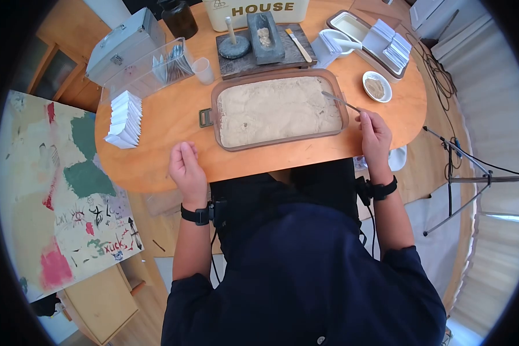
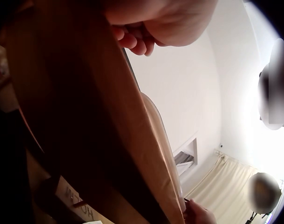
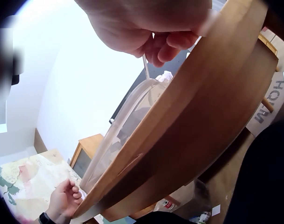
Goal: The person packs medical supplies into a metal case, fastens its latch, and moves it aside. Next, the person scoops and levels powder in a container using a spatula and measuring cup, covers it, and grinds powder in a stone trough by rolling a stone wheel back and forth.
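Note:
A tray [image 1: 279,109] of pale, fine powder lies on the wooden table, its surface uneven with small marks. The right hand [image 1: 376,138] pinches a thin, dark tool [image 1: 345,102] just past the tray's right end, and the tool's tip reaches the powder near the upper right. In the right wrist view the right hand [image 3: 153,32] has its fingers curled around the thin tool [image 3: 146,67]. At the table's front edge, left of the tray, the left hand [image 1: 188,173] rests loosely curled and holds nothing. The left wrist view shows the left hand's curled fingers [image 2: 135,42].
Behind the tray, a dark board [image 1: 228,68] bears a stone trough [image 1: 265,39], a round stone piece [image 1: 234,47] and a brush [image 1: 299,45]. Folded papers [image 1: 124,120] and a plastic cup [image 1: 203,71] stand left; a powder bowl [image 1: 376,87] sits right.

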A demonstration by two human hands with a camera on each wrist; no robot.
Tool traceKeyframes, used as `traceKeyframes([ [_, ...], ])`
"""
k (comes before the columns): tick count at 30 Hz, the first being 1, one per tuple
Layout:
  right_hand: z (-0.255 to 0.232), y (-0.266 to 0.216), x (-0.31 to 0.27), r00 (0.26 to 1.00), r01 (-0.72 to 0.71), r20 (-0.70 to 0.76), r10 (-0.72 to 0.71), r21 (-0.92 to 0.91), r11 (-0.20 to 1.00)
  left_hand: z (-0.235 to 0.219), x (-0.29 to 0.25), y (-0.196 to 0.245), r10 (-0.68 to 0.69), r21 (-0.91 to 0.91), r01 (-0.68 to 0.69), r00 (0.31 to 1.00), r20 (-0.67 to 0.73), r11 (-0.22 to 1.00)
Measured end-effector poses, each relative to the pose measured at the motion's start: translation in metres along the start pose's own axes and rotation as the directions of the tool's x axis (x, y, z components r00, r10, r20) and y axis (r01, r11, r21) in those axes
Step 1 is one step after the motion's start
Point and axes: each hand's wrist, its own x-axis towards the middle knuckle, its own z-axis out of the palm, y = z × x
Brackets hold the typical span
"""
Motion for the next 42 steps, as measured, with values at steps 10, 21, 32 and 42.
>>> traceKeyframes([
  [10, 0.005, 0.006, -0.006, 0.992, 0.113, -0.053, -0.111, 0.029, 0.993, 0.001, -0.003, -0.003, 0.045, 0.104, -0.045, 0.999, 0.003, 0.994],
  [21, 0.009, 0.011, -0.007, 0.999, 0.028, -0.022, -0.025, 0.148, 0.989, 0.025, -0.024, 0.037, 0.321, 0.045, -0.374, 0.845, 0.428, 0.926],
  [32, 0.003, 0.004, -0.003, 0.992, -0.11, -0.046, 0.12, 0.173, 0.979, 0.174, -0.09, 0.055, 0.506, -0.497, -0.147, 0.026, 0.862, 0.855],
  [42, 0.002, 0.02, 0.026, 0.99, -0.103, -0.061, 0.126, 0.296, 0.95, 0.222, -0.113, 0.024, 0.146, -0.115, 0.186, -0.164, 0.976, 0.976],
])
